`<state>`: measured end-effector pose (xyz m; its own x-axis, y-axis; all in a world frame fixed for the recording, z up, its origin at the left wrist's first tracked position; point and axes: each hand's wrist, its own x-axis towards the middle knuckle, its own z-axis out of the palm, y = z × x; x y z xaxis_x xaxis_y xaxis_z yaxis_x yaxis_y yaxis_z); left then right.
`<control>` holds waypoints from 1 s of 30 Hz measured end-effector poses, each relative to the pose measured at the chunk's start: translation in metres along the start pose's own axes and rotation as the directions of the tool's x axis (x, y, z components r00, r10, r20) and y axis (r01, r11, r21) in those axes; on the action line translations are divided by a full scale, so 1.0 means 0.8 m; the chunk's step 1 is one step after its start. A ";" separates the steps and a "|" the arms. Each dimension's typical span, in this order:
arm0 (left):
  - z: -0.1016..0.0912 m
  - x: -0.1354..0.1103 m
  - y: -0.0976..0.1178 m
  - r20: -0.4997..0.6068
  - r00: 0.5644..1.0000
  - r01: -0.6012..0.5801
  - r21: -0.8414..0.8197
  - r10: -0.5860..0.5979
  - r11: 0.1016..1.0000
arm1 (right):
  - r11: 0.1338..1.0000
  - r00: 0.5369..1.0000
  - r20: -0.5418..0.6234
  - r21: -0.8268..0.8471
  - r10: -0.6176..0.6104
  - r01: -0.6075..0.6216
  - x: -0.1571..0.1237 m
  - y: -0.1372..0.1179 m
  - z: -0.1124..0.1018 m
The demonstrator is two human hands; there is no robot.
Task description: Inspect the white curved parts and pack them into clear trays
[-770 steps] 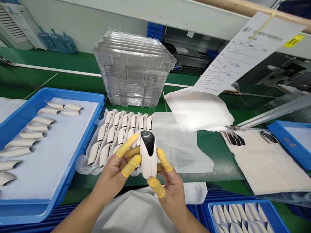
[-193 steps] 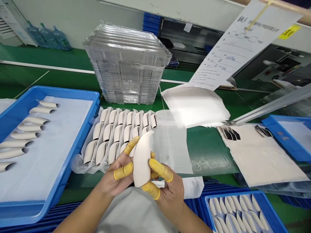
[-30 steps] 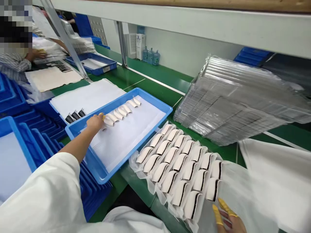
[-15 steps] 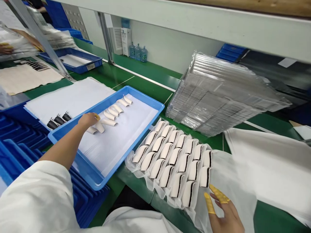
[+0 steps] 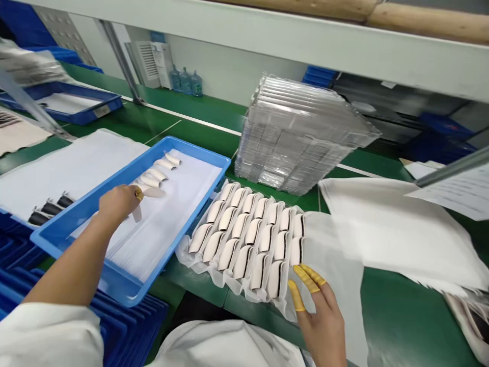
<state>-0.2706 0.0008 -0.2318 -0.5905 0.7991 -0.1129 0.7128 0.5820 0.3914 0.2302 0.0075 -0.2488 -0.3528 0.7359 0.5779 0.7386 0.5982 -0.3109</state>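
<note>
My left hand [image 5: 119, 201] hangs over the white-lined blue tray [image 5: 183, 143], its curled fingers blurred, right beside a short row of curved white shells [image 5: 162, 169]. Whether it holds one is hidden. To the right, many shells with dark inner edges lie in rows in a film cushion pack [image 5: 244, 234]. My right hand [image 5: 319, 316], yellow finger cots on its fingertips, sits with fingers spread at the pack's lower right corner, on a translucent film sheet [image 5: 336, 265], holding nothing.
A tall stack of clear plastic trays [image 5: 294, 137] stands behind the pack. White sheets [image 5: 397, 234] lie on the green bench at right. Black-tipped parts [image 5: 49, 208] rest on white sheeting left of the tray. Blue crates [image 5: 11, 295] fill the lower left, below my white sleeve [image 5: 49, 331].
The whole view has swung, shifting the tray, pack and stack leftward. My left hand has moved left with them, and my right hand sits lower and further left on the film.
</note>
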 end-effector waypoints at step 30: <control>0.100 -0.231 0.253 0.442 0.631 0.264 -0.895 0.638 0.359 | -0.411 0.484 0.837 0.546 0.254 -0.730 -0.009 -0.079 -0.054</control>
<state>0.0128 -0.0172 -0.2048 0.2498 0.9419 -0.2248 -0.2387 0.2849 0.9284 0.2112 -0.0494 -0.2009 -0.4643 0.7736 -0.4313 -0.3602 -0.6098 -0.7059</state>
